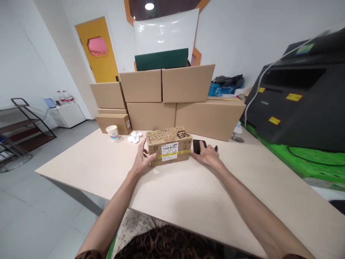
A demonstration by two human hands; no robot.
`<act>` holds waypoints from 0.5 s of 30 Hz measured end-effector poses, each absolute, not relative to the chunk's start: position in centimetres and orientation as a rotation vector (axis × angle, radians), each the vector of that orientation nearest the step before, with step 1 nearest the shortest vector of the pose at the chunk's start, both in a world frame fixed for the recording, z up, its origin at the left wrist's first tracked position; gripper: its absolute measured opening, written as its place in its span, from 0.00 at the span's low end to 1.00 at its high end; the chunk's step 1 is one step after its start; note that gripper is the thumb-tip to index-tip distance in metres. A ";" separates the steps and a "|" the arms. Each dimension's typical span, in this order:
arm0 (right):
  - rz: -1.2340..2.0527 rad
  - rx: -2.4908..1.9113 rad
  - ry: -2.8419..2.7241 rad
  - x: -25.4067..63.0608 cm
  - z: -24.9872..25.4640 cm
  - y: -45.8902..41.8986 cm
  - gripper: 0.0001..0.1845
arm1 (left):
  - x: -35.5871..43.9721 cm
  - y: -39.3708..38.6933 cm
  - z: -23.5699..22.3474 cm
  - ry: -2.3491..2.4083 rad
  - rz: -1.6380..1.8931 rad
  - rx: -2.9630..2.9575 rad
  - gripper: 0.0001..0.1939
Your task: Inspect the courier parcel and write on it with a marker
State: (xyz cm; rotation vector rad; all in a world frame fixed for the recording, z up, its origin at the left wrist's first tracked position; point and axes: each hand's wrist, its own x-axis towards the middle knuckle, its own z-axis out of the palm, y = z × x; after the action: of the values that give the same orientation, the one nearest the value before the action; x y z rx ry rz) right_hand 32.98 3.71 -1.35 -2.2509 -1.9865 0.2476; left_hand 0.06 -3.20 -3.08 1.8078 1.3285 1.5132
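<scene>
A small printed cardboard parcel (169, 145) with a white label and a yellow tape strip lies on the pale table (172, 194). My left hand (142, 159) rests against the parcel's left end, fingers stretched out and apart. My right hand (206, 155) lies flat on the table at the parcel's right end, fingers spread, touching its lower corner. A black phone-like object (197, 145) and a small black item (216, 148) lie just behind my right hand.
Plain cardboard boxes (172, 99) are stacked at the table's far edge. A paper cup (112, 131) and a crumpled white tissue (134, 136) sit left of the parcel. A big black printer (299, 97) on green matting fills the right side. A metal rack (18, 126) stands far left.
</scene>
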 end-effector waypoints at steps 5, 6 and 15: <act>0.326 -2.341 -1.873 33.3 -1.5 4.0 0.59 | 0.2 -4.3 -2.4 1.447 1.876 1.993 0.45; 0.336 -2.338 -1.859 33.6 -1.4 4.1 0.60 | 0.4 -4.6 -2.2 1.445 1.948 2.038 0.43; 0.375 -2.296 -1.773 34.5 -1.3 4.0 0.68 | 7.6 -8.2 -3.3 1.167 1.807 2.294 0.35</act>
State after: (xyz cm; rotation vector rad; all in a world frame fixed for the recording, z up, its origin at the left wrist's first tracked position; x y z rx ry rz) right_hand 34.49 3.96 -1.29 -2.2958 -1.7728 0.3752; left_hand 7.65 -8.17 -3.34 2.2942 1.1666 1.8069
